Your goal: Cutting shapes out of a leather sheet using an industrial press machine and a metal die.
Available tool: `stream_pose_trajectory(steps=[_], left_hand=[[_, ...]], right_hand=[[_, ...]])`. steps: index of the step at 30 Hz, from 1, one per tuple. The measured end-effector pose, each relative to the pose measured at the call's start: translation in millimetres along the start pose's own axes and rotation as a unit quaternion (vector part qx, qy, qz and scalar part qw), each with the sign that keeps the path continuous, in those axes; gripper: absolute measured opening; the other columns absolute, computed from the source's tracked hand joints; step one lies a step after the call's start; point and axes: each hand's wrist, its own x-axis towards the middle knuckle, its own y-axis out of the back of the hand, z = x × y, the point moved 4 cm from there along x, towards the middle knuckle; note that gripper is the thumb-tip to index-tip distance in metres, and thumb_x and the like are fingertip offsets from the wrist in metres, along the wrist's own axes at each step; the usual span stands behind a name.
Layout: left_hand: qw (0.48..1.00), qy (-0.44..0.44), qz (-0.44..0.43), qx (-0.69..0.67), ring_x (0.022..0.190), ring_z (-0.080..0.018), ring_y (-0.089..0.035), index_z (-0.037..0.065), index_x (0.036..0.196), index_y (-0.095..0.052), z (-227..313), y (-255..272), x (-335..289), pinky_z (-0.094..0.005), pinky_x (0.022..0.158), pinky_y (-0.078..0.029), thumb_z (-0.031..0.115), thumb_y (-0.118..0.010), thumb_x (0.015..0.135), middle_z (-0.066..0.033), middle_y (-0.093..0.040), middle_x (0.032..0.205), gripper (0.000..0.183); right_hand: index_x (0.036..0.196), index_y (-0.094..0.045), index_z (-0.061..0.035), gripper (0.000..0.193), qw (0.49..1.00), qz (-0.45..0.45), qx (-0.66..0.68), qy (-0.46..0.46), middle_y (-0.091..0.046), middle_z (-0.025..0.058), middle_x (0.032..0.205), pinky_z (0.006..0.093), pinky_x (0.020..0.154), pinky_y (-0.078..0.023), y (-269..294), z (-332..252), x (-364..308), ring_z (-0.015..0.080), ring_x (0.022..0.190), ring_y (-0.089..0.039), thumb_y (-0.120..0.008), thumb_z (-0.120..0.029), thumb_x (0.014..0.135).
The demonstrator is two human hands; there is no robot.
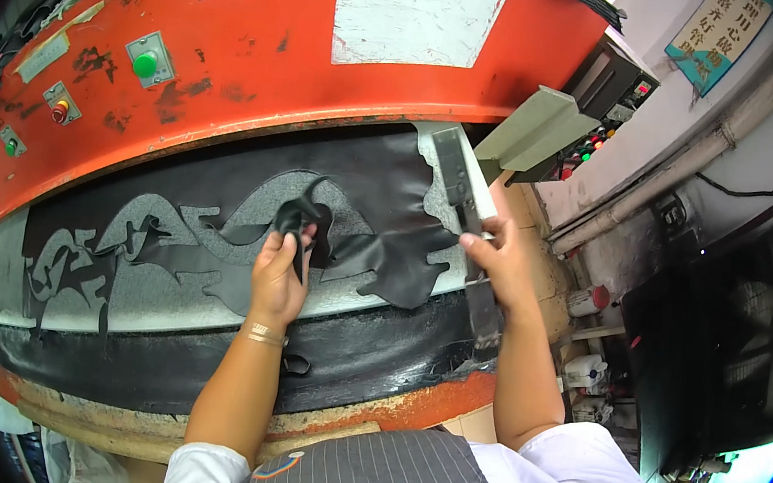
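Note:
A large black leather-like sheet point(358, 156) lies over a pale grey cutting bed point(175, 317), with curved cut-outs showing the grey below. Above its middle, my left hand point(281, 272) is closed around a bunched black leather piece point(293, 218), which hangs down past the fingers. At the bed's right end, my right hand point(495, 260) is closed on a dark metal bar point(457, 175) running from far to near. My fingers partly cover the bar's middle. Just left of that hand, a loose dark flap point(407, 273) of the sheet lies on the bed.
An orange machine beam point(275, 44) spans the far side, carrying a green button point(145, 65) and a red button point(60, 111). A control box point(623, 87) stands at the far right. Black covering point(159, 368) drapes the near edge. Pipes point(676, 161) run along the right wall.

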Motion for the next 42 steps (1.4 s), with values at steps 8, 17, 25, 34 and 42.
stream_pose_trajectory(steps=[8,17,25,34,42], left_hand=[[0.990,0.052,-0.108,0.069,0.119,-0.0193,-0.051,0.004,0.133,-0.043,-11.7,-24.0,-44.6,-0.0353,0.097,-0.042,0.027,-0.070,0.088,-0.0062,-0.057,0.121,0.057],[0.977,0.083,-0.017,0.197,0.083,-0.0131,-0.060,0.005,0.108,-0.058,-5.6,-33.8,-58.5,-0.0272,0.072,-0.051,0.006,-0.064,0.089,-0.0027,-0.062,0.097,0.020],[0.914,-0.124,-0.092,0.376,0.097,-0.0166,-0.062,0.001,0.126,-0.050,-5.4,-33.3,-62.4,-0.0302,0.083,-0.054,0.002,-0.063,0.089,-0.0075,-0.061,0.113,0.039],[0.866,-0.101,-0.077,0.484,0.081,-0.0140,-0.066,-0.001,0.106,-0.059,-19.2,-60.2,-71.3,-0.0273,0.071,-0.055,0.002,-0.077,0.074,-0.0060,-0.066,0.095,0.037],[0.880,0.056,-0.193,0.430,0.084,-0.0100,-0.063,0.000,0.104,-0.067,-15.5,-35.3,-63.0,-0.0277,0.077,-0.052,0.006,-0.075,0.078,-0.0028,-0.070,0.095,0.028]], right_hand=[[0.107,-0.065,-0.0021,0.060,0.971,-0.222,-0.050,0.077,-0.044,0.0306,0.136,0.0434,0.102,-0.038,-113.5,-20.5,-58.9,0.0379,0.121,-0.045,-0.079,-0.047,0.069],[0.118,-0.048,0.0008,0.078,0.951,-0.221,-0.101,0.192,-0.036,0.0313,0.135,0.0494,0.107,-0.030,-127.2,-29.2,-81.7,0.0443,0.132,-0.030,-0.082,-0.045,0.064],[0.141,-0.035,0.0018,0.108,0.916,-0.265,-0.184,0.239,-0.029,0.0282,0.138,0.0459,0.109,-0.029,-118.9,-27.7,-98.3,0.0432,0.131,-0.031,-0.086,-0.044,0.057],[0.125,-0.050,0.0038,0.090,0.948,-0.275,-0.070,0.141,-0.035,0.0223,0.130,0.0422,0.107,-0.034,-93.5,-10.3,-106.3,0.0370,0.126,-0.036,-0.087,-0.041,0.055],[0.124,-0.051,0.0037,0.089,0.959,-0.265,-0.026,0.100,-0.033,0.0238,0.135,0.0443,0.108,-0.033,-84.0,-10.8,-119.5,0.0384,0.129,-0.034,-0.086,-0.043,0.056]])
